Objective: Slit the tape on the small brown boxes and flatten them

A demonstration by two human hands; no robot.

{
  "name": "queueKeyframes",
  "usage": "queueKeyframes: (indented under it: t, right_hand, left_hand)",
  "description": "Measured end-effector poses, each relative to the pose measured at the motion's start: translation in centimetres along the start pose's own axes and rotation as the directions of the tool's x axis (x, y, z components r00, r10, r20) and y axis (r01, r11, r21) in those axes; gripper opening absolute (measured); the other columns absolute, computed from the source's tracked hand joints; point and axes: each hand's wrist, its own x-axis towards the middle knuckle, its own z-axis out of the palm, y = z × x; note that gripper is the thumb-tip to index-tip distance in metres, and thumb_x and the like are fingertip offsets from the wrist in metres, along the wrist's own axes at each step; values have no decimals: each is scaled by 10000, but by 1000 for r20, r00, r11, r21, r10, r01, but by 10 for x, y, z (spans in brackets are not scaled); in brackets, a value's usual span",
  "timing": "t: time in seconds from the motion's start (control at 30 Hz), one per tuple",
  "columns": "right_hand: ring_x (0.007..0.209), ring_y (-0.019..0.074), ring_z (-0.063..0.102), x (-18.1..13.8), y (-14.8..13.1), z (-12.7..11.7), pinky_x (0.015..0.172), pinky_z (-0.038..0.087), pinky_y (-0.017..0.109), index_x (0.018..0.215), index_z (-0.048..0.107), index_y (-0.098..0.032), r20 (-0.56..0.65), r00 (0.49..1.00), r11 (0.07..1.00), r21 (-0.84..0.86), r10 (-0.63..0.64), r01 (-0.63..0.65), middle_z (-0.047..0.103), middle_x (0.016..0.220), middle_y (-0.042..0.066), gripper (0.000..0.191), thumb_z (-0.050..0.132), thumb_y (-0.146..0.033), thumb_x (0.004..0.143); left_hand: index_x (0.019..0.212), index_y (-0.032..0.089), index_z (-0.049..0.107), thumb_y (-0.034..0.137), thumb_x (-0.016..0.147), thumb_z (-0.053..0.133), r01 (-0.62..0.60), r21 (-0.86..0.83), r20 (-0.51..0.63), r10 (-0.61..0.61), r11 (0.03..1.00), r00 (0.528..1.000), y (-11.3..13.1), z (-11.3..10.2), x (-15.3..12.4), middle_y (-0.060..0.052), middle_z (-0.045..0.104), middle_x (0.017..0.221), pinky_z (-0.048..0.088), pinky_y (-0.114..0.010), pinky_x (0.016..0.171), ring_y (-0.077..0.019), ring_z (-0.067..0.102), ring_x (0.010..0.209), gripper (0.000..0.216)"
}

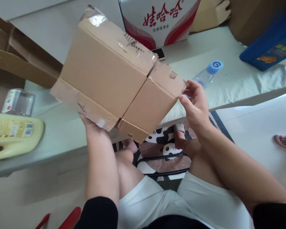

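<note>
I hold a brown cardboard box (114,76) tilted in the air over my lap, its taped bottom flaps toward me. My left hand (91,124) supports it from below at the lower left edge; most of its fingers are hidden behind the cardboard. My right hand (195,103) pinches the torn corner of the right flap, fingers closed on the edge. Strips of clear tape shine along the upper seam.
A low pale table (62,133) carries a yellow jug (14,133), a clear plastic packet (17,101), a phone (159,53), a water bottle with a blue cap (208,73), a red-and-white printed carton (160,20), a blue box (271,47) and open cardboard (19,60). Another person's foot in a pink slipper (284,141) is at right.
</note>
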Motion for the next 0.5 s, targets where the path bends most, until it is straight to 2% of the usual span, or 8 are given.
queueKeyframes:
  t: [0.03, 0.1, 0.17, 0.23, 0.37, 0.43, 0.5]
  right_hand:
    - [1041, 219, 703, -2, -1, 3, 842, 599, 371, 1275, 554, -248, 83, 994, 995, 67, 71, -77, 664, 1253, 112, 552, 609, -623, 874]
    - [762, 173, 701, -6, -4, 8, 639, 563, 301, 1103, 601, -218, 301, 934, 944, 205, 191, -259, 707, 944, 68, 547, 642, -683, 818]
    - [569, 129, 624, -12, -8, 12, 521, 490, 248, 925, 602, -200, 423, 867, 878, 266, 264, -398, 635, 676, 4, 518, 737, -669, 751]
    - [484, 99, 555, -18, -12, 16, 456, 429, 215, 831, 583, -196, 402, 855, 844, 284, 326, -455, 577, 572, -28, 466, 807, -589, 717]
    - [418, 77, 477, -24, -22, 25, 370, 360, 204, 778, 571, -200, 265, 882, 823, 331, 389, -462, 564, 563, -36, 382, 809, -476, 664]
    - [394, 66, 444, -26, -32, 28, 353, 358, 201, 775, 580, -200, 211, 902, 834, 347, 377, -430, 558, 565, -42, 347, 791, -441, 640]
    - [378, 56, 418, -28, -46, 24, 339, 347, 198, 764, 601, -201, 167, 925, 857, 349, 341, -379, 553, 565, -42, 289, 766, -411, 655]
  left_hand:
    - [871, 237, 625, 756, 789, 586, 5, -1, 9, -5, 1000, 1000, 0, -2, 2, -48, 692, 814, 522, -452, 985, -286, 630, 1150, 528]
    - [880, 230, 603, 716, 718, 662, 49, -17, 31, -48, 999, 998, -3, -8, 6, -45, 703, 871, 513, -448, 999, -280, 626, 1149, 515]
    - [881, 232, 574, 721, 718, 646, 74, -28, -1, -74, 997, 997, -6, -13, 11, -47, 709, 897, 509, -441, 1001, -272, 629, 1124, 520]
    - [902, 237, 548, 721, 741, 606, 65, -38, -15, -66, 997, 998, -7, -15, 15, -51, 709, 911, 501, -429, 1008, -266, 624, 1121, 513]
    - [975, 224, 538, 658, 743, 562, 17, -121, 66, -10, 992, 998, 1, -14, 21, -66, 707, 931, 473, -413, 1049, -266, 605, 1177, 492]
    - [990, 221, 548, 634, 780, 504, 91, -208, 74, -77, 974, 994, 7, -14, 21, -71, 715, 954, 484, -412, 1030, -262, 607, 1193, 465]
    - [989, 219, 569, 622, 837, 437, 178, -321, 23, -181, 930, 983, 15, -14, 18, -66, 723, 942, 521, -392, 945, -246, 642, 1135, 450]
